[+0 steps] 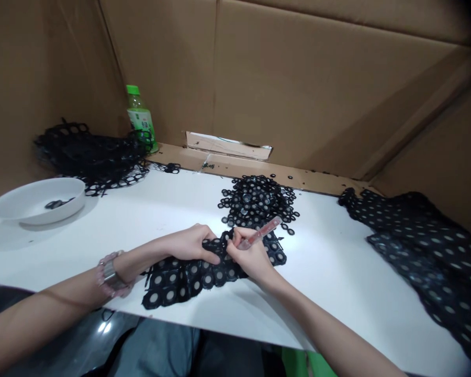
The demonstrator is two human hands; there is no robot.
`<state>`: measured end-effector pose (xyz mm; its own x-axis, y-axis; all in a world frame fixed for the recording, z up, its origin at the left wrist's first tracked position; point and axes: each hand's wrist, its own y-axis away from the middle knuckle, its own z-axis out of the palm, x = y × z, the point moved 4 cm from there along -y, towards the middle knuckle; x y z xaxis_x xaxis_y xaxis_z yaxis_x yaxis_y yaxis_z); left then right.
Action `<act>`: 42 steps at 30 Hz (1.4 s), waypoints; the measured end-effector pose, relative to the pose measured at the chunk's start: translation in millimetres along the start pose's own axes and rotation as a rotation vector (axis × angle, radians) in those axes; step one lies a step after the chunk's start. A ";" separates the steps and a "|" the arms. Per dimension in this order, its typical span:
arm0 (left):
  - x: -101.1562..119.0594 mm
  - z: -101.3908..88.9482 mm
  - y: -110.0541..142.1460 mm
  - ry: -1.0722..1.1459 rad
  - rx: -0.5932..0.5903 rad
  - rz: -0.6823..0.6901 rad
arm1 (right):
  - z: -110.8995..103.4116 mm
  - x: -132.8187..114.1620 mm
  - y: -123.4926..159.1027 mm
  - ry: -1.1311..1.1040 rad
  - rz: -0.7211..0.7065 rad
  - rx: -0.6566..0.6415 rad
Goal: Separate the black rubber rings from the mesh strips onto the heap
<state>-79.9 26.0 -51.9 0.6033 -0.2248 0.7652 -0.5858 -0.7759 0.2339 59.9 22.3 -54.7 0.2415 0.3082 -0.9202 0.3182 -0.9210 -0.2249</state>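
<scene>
A black rubbery sheet [168, 280] with rows of round rings lies across the front of the white table. My left hand [194, 243] grips its upper edge, thumb on top and the other fingers hidden under it. In my right hand [251, 256] is a slim tool with a clear, reddish handle [261, 233], held like a pen. Its tip is hidden by the fingers and rests close to the sheet beside my left thumb. Just behind my hands sits a heap of loose black rings [255, 199].
At left stand a white bowl [68, 191] with small dark pieces inside, a tangle of black punched-out webbing [90, 157] and a green-capped bottle [141, 118]. More black ringed sheets [427, 246] lie at right. Cardboard walls [298, 89] enclose the table [325, 272].
</scene>
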 end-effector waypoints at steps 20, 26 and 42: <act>-4.2 5.4 -1.0 0.263 -0.084 0.099 | 7.5 -11.3 5.8 0.265 -0.248 -0.070; 0.5 2.9 2.7 0.097 -0.014 0.110 | 2.6 -5.6 1.5 0.085 -0.132 -0.048; 9.3 7.6 12.4 0.179 0.005 0.047 | -6.6 6.7 -1.2 -0.199 0.058 0.030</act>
<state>-77.4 9.8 -46.4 0.4691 -0.1523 0.8699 -0.6083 -0.7699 0.1932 67.2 27.1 -58.4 0.0714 0.2039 -0.9764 0.2809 -0.9434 -0.1764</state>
